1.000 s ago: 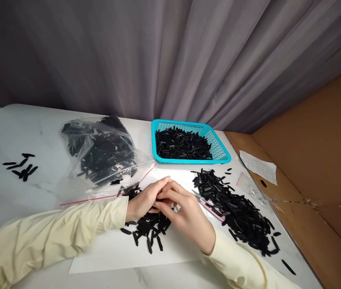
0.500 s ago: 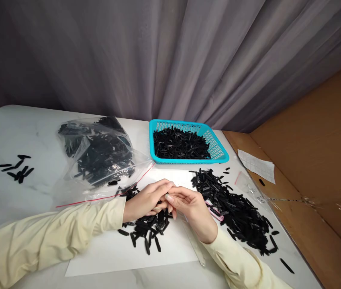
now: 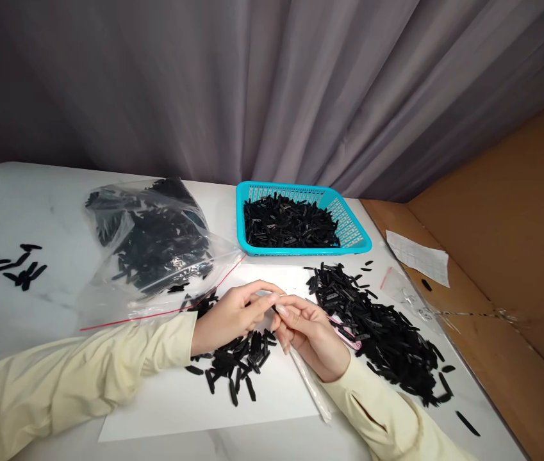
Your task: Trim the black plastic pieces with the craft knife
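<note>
My left hand [image 3: 236,318] and my right hand [image 3: 314,334] meet fingertip to fingertip over a white sheet [image 3: 156,413]. Pinched between them is a small black piece [image 3: 275,308], mostly covered by the fingers. Below my left hand lies a loose pile of slim black pieces [image 3: 240,358] on the sheet. To the right of my right hand a larger heap of the same black pieces [image 3: 387,339] spreads along the table, partly over a pink-edged object [image 3: 354,343]. A narrow clear plastic strip [image 3: 314,394] lies by my right wrist.
Behind the hands stands a turquoise basket [image 3: 304,251] holding many black pieces. A clear zip bag [image 3: 103,301] of them lies at left, with several stray pieces [image 3: 24,275] farther left. At right are crumpled plastic [image 3: 411,304], a paper slip [image 3: 418,256] and cardboard [image 3: 507,256].
The fingers have shifted and opened up a little, so the black piece between the fingertips shows more. My right hand has turned slightly. The camera view has moved slightly.
</note>
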Demonstrator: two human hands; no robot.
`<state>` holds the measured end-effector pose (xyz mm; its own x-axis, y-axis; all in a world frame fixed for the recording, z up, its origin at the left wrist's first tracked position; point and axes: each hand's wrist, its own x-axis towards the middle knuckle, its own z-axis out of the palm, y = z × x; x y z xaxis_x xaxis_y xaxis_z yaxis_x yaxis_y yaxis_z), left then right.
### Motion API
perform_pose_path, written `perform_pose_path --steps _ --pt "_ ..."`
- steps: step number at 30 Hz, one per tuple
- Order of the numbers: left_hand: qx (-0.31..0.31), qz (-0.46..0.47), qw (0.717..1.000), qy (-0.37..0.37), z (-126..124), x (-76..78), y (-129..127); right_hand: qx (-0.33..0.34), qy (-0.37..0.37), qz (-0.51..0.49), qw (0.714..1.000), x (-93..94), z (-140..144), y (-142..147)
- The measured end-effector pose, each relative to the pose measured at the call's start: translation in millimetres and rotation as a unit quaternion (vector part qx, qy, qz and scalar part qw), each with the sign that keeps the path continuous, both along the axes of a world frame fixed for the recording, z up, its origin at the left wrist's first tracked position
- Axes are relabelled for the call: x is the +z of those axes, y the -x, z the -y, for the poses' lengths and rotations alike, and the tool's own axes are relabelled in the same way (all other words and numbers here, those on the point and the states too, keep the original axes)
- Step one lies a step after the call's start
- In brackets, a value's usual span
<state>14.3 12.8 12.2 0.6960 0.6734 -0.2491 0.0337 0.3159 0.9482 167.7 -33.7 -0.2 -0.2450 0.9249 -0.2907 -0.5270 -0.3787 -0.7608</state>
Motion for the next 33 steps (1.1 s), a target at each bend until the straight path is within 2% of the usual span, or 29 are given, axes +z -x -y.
perform_pose_path --steps 3,15,33 --pt "-0.014 0.011 1.000 -0.020 1.6 0.1 0.0 0.008 0.002 0.004 1.000 -0.4 -0.2 -0.5" --pt "-0.006 0.016 1.000 0.019 5.0 6.3 0.3 0.018 0.005 -0.004 1.000 0.9 -0.5 -0.3" --pt "-0.014 0.022 1.000 -0.015 7.1 2.9 3.0 0.016 0.000 -0.016 1.000 -0.4 -1.1 -1.2"
